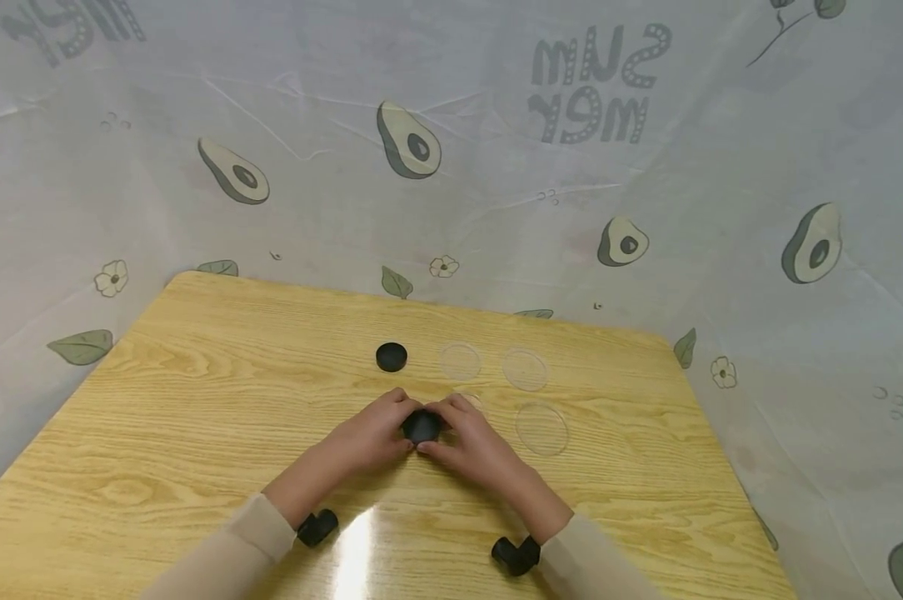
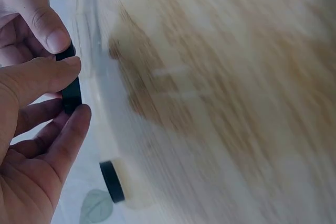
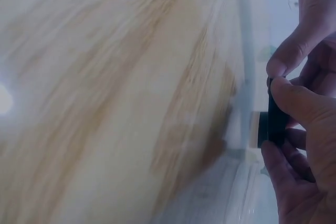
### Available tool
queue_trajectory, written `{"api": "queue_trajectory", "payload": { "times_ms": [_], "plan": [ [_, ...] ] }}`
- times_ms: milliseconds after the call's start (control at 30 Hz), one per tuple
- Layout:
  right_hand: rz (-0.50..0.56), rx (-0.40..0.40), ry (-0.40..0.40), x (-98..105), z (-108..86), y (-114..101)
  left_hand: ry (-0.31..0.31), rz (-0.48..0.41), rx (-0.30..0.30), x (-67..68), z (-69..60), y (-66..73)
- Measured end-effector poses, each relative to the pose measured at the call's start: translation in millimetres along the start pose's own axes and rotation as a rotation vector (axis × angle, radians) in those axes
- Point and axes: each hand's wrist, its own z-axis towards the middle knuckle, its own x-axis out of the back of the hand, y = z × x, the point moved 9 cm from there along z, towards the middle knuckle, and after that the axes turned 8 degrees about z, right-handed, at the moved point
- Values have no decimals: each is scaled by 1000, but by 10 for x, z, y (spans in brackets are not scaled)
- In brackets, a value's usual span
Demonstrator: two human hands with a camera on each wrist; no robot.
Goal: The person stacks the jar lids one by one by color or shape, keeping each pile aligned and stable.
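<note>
Both left hand [image 1: 382,429] and right hand [image 1: 468,442] pinch the nearer disc [image 1: 421,427] between them, from opposite sides; its exact tilt is hard to judge.

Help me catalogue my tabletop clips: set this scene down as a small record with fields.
Left hand: pinches a flat round black disc, material unclear
Right hand: pinches the same disc from its other side
Loose piece: a second flat round black disc, farther from the person than the hands
Clear pieces: four thin round transparent discs, one partly hidden by the right hand
Surface: yellowish wood-grain table
Backdrop: pale sheet printed with avocados, flowers and leaves
</note>
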Motion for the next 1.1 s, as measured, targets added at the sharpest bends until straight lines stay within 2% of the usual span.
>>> {"api": "queue_trajectory", "payload": {
  "times_ms": [300, 567, 900, 1100],
  "plan": [
    [-12, 17, 4, -193, 135, -65, 24, -4, 35, 64, -135, -218],
    [-7, 14, -15, -300, 251, -142, 67, -5, 36, 158, -245, -314],
    [-36, 24, -31, -388, 419, -172, 62, 8, 90, 191, -264, -494],
    [-38, 40, -36, -443, 481, -204, 79, 21, 78, 218, -293, -571]
  ]
}}
